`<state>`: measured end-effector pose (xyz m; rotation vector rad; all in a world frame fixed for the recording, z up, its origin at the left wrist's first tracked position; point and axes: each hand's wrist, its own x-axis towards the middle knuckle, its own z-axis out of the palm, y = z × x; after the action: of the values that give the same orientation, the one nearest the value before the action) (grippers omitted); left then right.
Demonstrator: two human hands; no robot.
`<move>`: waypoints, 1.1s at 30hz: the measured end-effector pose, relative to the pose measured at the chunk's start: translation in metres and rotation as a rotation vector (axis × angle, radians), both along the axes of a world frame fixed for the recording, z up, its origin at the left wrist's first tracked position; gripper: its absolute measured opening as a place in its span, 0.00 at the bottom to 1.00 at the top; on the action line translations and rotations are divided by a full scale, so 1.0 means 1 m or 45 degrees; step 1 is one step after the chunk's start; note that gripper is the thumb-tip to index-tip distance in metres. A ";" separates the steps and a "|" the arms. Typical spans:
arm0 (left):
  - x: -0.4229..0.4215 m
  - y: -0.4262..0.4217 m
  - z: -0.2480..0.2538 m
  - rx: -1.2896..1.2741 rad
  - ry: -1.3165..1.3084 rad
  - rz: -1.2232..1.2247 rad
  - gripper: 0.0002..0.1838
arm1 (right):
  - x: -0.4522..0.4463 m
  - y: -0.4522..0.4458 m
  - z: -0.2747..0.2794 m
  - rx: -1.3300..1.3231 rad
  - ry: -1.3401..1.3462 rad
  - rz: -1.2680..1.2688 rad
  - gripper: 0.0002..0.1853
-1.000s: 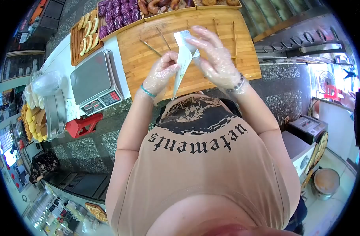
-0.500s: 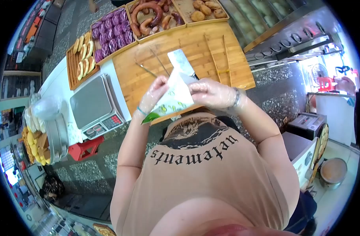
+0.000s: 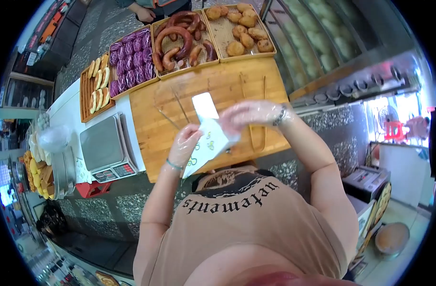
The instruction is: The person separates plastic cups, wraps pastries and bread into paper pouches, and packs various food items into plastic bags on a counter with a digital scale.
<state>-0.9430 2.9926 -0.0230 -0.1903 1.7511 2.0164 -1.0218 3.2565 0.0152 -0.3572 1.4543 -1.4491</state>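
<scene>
My left hand, in a clear plastic glove, pinches the left edge of a white paper bag with green and yellow print. The bag is tilted above the front edge of the wooden board. My right hand, also gloved, is at the bag's upper right side; its fingers are blurred, so their grip is unclear. Behind the bag lies a cleaver, its wide blade showing and its handle hidden. Long tongs lie partly under my right hand. Two thin metal rods lie left of the cleaver.
Along the board's far edge stand trays of purple wrapped pieces, sausages and brown fried pieces. A tray of pale buns and a scale are at left. Another person's hand shows beyond the trays.
The view has shifted, bringing the trays lower. My right hand has lifted from its hold at the bag's edge and is moving. A person has appeared beyond the trays.
</scene>
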 end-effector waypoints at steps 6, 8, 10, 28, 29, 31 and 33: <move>0.000 0.048 -0.053 -0.177 0.202 0.475 0.03 | -0.217 0.057 -0.104 0.298 0.517 -0.596 0.40; 0.003 0.067 -0.055 -0.233 0.162 0.519 0.04 | -0.290 0.052 -0.143 0.748 1.258 -0.542 0.46; 0.011 0.072 -0.059 -0.548 0.177 0.417 0.04 | -0.348 0.035 -0.168 0.867 1.327 -0.555 0.47; 0.028 0.056 -0.132 -0.493 -0.117 0.981 0.04 | -0.541 -0.044 -0.188 1.635 1.594 -0.150 0.43; 0.031 0.049 -0.137 -0.620 -0.123 0.927 0.05 | -0.535 -0.037 -0.201 1.527 1.565 -0.232 0.42; 0.011 0.042 -0.121 -0.682 -0.178 0.882 0.03 | -0.529 -0.020 -0.225 1.402 1.530 -0.278 0.42; -0.020 0.024 -0.108 -0.940 0.187 0.696 0.03 | -0.540 -0.001 -0.242 1.258 1.445 -0.509 0.46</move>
<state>-0.9629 3.0166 -0.1305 -0.8470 2.6999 1.6111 -1.5617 3.2558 -0.2272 -0.2477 3.0664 -0.5446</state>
